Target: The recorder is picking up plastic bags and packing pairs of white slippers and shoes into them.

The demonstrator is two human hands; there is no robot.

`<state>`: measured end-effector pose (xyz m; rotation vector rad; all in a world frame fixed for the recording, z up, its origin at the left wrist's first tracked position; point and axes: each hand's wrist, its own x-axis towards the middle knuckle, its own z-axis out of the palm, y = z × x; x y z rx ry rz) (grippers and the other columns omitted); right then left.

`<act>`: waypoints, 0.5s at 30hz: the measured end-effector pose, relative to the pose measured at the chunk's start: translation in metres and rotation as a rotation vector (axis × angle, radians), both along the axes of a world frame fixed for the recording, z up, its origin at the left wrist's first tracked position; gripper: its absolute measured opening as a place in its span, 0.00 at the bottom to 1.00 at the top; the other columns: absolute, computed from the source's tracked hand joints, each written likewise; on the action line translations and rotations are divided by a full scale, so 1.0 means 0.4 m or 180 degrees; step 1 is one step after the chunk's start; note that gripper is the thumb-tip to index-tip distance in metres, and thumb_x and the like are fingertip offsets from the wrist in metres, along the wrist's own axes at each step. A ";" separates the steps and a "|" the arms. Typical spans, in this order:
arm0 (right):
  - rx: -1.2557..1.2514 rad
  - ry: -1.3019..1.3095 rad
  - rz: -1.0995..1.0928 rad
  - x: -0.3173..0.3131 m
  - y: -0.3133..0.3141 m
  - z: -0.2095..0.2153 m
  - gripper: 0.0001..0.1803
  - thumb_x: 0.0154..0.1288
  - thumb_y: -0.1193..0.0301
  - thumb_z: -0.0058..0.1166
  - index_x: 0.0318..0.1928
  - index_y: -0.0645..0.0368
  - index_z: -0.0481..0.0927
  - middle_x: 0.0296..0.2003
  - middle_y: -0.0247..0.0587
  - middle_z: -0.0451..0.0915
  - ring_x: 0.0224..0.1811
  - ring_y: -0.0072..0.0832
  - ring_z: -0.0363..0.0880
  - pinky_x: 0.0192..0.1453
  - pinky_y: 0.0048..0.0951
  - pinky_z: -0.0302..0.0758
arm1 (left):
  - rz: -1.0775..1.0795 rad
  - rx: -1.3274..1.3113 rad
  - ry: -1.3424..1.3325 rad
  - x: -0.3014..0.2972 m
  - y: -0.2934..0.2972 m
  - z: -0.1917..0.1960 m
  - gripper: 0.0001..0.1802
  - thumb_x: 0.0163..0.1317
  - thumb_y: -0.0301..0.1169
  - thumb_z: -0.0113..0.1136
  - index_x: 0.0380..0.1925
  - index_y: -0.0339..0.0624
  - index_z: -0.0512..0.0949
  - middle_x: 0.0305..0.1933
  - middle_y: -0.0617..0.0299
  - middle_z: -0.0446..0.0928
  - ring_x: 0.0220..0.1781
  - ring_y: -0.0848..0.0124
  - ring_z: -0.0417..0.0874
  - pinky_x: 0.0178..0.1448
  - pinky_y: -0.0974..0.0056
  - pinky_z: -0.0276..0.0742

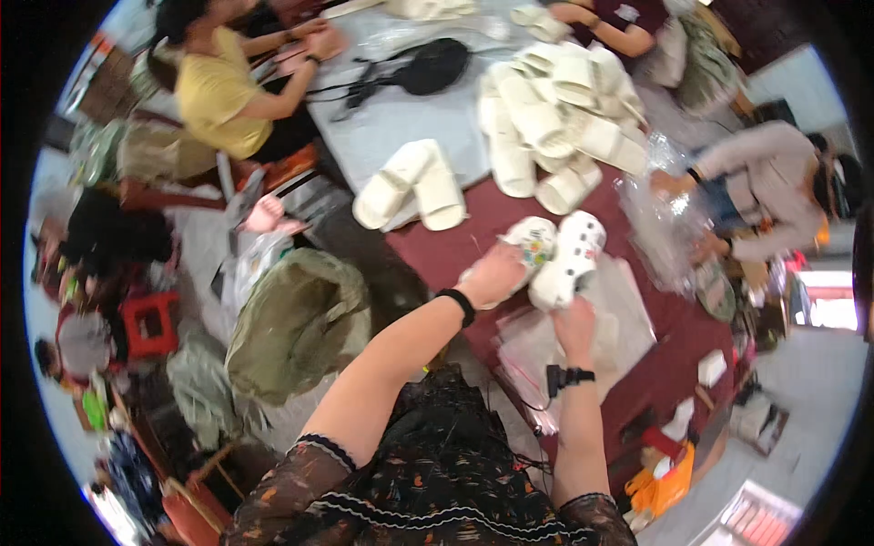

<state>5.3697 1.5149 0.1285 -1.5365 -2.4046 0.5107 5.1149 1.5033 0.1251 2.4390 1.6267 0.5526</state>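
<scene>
Two at a time, hold the charm-decorated clog [534, 240] in closed left fingers [506, 264] and the dark-dotted clog [575, 255] by its near end in closed right fingers [574, 318], keeping both steady.

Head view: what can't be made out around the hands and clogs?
All in the head view:
- Charms on the left clog: too small and blurred.
- Right hand's exact finger placement on the right clog: blurred.
- Plastic sheets: count unclear; they overlap, and the right hand covers part.
- Lower slippers in the pile: hidden by upper ones.
</scene>
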 end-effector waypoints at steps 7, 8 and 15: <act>-0.0605 0.2028 -0.0607 -0.108 -0.010 0.242 0.21 0.58 0.74 0.60 0.52 0.66 0.73 0.44 0.41 0.75 0.50 0.33 0.72 0.60 0.37 0.69 | 0.0577 0.0461 -0.1184 -0.077 -0.184 0.219 0.10 0.46 0.28 0.60 0.31 0.43 0.75 0.36 0.58 0.71 0.45 0.57 0.74 0.47 0.55 0.71; -0.0971 0.2244 -0.0867 -0.140 -0.019 0.296 0.19 0.59 0.75 0.59 0.51 0.66 0.73 0.43 0.38 0.74 0.49 0.28 0.72 0.59 0.34 0.69 | 0.0719 0.0274 -0.1422 -0.116 -0.246 0.271 0.12 0.45 0.26 0.61 0.32 0.43 0.76 0.37 0.57 0.72 0.45 0.57 0.74 0.48 0.55 0.71; -0.2930 0.3553 0.0321 -0.463 -0.104 0.403 0.12 0.60 0.78 0.55 0.44 0.58 0.70 0.36 0.32 0.70 0.39 0.22 0.69 0.54 0.32 0.71 | 0.2310 0.0155 -0.1727 -0.418 -0.785 0.438 0.17 0.39 0.25 0.65 0.35 0.45 0.80 0.37 0.58 0.73 0.44 0.56 0.75 0.49 0.54 0.72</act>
